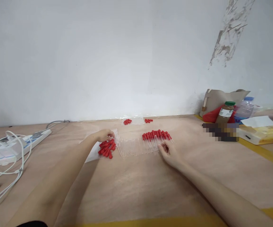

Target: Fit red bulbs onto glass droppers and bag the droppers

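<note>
My left hand [105, 135] reaches over a loose pile of red rubber dropper bulbs [107, 148] lying on a white plastic sheet [92, 154]. Its fingers are curled together at the top of the pile; what they hold is too small to make out. A row of clear glass dropper tubes [128, 147] lies right of the pile. Farther right, several droppers [156, 135] lie side by side with red bulbs on their far ends. At their near tips is my right hand [169, 153], fingers curled in a pinch, their contents unclear.
Two small groups of red bulbs [127, 121] lie near the wall on clear plastic. A power strip [36, 140] with white cables stands at left. At right are a green-capped jar [225, 113], a water bottle [244, 108], a bag [221, 96] and a tissue pack [264, 132].
</note>
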Available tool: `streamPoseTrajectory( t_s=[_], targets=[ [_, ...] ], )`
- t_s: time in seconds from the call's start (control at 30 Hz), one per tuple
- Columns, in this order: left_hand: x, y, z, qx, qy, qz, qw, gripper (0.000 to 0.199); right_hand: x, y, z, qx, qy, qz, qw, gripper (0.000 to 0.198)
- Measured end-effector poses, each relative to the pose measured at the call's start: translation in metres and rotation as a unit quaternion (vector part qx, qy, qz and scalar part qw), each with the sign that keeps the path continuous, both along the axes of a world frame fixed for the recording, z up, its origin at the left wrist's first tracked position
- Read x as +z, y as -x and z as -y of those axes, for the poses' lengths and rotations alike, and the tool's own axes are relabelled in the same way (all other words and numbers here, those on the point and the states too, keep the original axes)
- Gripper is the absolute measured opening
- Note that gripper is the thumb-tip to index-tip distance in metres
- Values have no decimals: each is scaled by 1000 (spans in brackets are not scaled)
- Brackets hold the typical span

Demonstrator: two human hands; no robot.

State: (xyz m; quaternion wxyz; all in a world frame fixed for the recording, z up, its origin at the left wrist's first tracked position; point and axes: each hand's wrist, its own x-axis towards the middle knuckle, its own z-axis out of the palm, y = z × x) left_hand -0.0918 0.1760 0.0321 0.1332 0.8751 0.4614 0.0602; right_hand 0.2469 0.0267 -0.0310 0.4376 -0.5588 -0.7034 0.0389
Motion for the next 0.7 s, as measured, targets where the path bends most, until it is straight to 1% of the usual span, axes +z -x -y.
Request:
streamPoseTrajectory(
  t_s=[0.1, 0.17, 0.23, 0.3, 0.4, 0.5, 0.53, 0.57, 0.6, 0.63, 0.7],
  targets=[
    [-3, 0, -2, -14, 34, 1, 999, 16, -4, 4, 4, 38, -4, 21, 999, 21],
    [-2, 1, -2, -16, 40, 15, 999, 13, -5, 7, 6, 52, -15, 35, 998, 20],
    [2, 3, 1, -10, 28, 40, 999, 12, -5, 9, 7, 58, -30, 48, 997, 19],
    [7, 2, 9, 7, -5, 81, 997, 16, -6, 10, 6, 65, -41, 53, 996, 18],
    [11, -8, 32, 45, -82, 163, 982, 28, -8, 11, 5, 78, -55, 49, 994, 17],
    [1, -32, 71, 62, -125, 253, 957, 45, -11, 13, 4, 89, -72, 48, 992, 15],
    [-6, -42, 85, 59, -114, 330, 935, 47, -12, 15, 4, 91, -76, 50, 992, 14],
    [-14, -52, 99, 51, -86, 384, 918, 45, -13, 16, 5, 92, -81, 53, 991, 13],
    [-22, -62, 113, 40, -45, 414, 908, 39, -14, 18, 5, 94, -84, 59, 990, 13],
    [-31, -71, 125, 45, -7, 434, 900, 33, -14, 19, 7, 97, -87, 65, 989, 15],
    [-46, -85, 143, 83, 59, 470, 877, 30, -15, 21, 10, 105, -87, 83, 987, 16]
  ],
)
